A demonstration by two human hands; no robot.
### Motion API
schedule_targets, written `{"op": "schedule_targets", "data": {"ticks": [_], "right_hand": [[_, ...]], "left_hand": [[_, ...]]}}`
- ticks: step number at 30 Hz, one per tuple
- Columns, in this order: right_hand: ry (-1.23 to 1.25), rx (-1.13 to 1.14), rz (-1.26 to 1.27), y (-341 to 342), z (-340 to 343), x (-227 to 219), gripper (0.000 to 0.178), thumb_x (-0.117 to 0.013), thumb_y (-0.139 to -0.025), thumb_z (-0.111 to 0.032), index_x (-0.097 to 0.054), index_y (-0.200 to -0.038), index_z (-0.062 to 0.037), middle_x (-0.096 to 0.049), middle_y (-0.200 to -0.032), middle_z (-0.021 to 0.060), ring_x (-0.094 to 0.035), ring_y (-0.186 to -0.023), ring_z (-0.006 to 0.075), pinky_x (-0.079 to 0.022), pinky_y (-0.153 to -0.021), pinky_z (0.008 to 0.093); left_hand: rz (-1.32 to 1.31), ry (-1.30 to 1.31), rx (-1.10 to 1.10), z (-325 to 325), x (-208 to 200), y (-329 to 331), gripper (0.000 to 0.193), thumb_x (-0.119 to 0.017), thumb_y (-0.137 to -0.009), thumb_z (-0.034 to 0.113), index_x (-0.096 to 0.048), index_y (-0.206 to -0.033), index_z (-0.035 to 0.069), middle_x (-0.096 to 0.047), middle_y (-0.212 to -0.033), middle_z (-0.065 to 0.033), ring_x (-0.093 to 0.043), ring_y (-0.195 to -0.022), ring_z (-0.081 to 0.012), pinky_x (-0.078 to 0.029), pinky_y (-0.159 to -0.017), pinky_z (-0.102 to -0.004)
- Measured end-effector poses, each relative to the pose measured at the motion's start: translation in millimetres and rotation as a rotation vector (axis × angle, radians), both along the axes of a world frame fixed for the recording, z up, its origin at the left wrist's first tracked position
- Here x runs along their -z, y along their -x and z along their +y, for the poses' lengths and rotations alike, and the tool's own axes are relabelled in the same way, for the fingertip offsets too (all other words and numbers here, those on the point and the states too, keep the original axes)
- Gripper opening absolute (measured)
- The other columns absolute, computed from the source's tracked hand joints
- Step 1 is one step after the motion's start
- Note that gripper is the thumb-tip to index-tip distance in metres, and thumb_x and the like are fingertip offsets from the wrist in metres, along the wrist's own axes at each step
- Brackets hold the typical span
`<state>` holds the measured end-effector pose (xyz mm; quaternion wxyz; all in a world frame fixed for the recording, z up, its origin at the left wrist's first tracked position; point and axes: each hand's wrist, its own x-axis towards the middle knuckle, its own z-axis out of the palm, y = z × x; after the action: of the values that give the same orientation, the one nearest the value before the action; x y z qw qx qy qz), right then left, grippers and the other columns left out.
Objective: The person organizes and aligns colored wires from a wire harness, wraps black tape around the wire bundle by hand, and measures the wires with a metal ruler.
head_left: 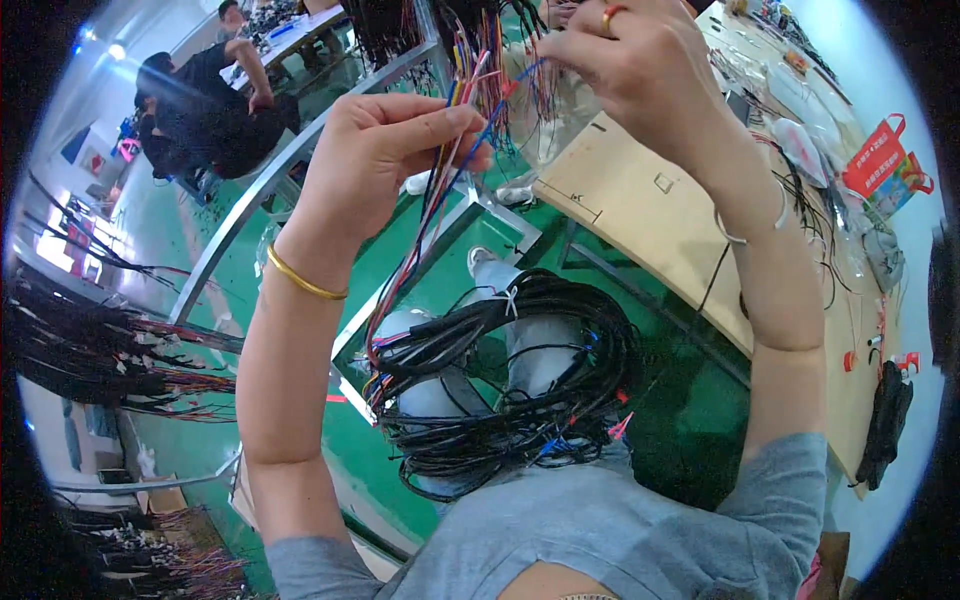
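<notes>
A thin bundle of coloured wires (437,195) rises from my lap, and my left hand (375,150) pinches it between thumb and fingers. Blue, red, white and yellow strands show above that grip. Up and to the right, my right hand (655,90) has its thumb and forefinger closed on the end of a blue wire (515,83) that slants up from the bundle. Its other fingers are partly cut off by the top edge. A thick coil of black cable (590,300), tied with a white strip, rests on my thighs.
More wire harnesses hang from a metal frame (245,215) ahead and at the left (90,345). A wooden worktable (640,190) stands on the right, with a red bag (880,165) on it. Another person (205,110) sits at the far left.
</notes>
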<state>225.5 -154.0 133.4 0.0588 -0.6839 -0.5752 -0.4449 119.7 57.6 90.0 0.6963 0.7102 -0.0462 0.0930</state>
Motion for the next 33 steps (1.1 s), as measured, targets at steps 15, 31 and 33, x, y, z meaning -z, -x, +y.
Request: {"op": "schedule_targets", "data": {"ticks": [15, 31, 33], "right_hand": [[-0.28, -0.01, -0.384, -1.3, 36.2, -12.9, 0.011, -0.066, -0.063, -0.005, -0.058, -0.054, -0.0045, -0.052, -0.061, 0.0032, -0.052, -0.083, 0.0208, -0.031, -0.077, 0.0398], [-0.346, -1.119, 1.731, 56.6, 117.1, 57.8, 0.043, -0.039, -0.1, -0.035, -0.061, -0.094, 0.002, -0.062, -0.081, 0.0068, -0.058, -0.075, 0.0139, -0.045, -0.071, 0.0269], [-0.435, -1.005, 1.734, 67.8, 129.1, 54.0, 0.042, -0.04, -0.1, -0.035, -0.059, -0.087, 0.0005, -0.059, -0.073, 0.0058, -0.056, -0.068, 0.0135, -0.045, -0.067, 0.0266]], "left_hand": [[-0.017, 0.143, 0.013, -8.5, -6.3, 1.5, 0.022, -0.064, -0.087, 0.014, -0.066, -0.094, -0.008, -0.068, -0.083, -0.0138, -0.068, -0.075, -0.0202, -0.054, -0.073, -0.0282], [-0.223, -0.058, -0.277, 12.0, -47.4, 27.1, 0.023, -0.06, -0.09, 0.013, -0.063, -0.102, -0.007, -0.068, -0.086, -0.0146, -0.066, -0.072, -0.0154, -0.053, -0.06, -0.0209], [-0.19, -0.17, -0.394, 9.4, -53.9, 32.9, 0.023, -0.06, -0.09, 0.012, -0.063, -0.101, -0.007, -0.068, -0.085, -0.0149, -0.066, -0.071, -0.0156, -0.053, -0.058, -0.021]]}}
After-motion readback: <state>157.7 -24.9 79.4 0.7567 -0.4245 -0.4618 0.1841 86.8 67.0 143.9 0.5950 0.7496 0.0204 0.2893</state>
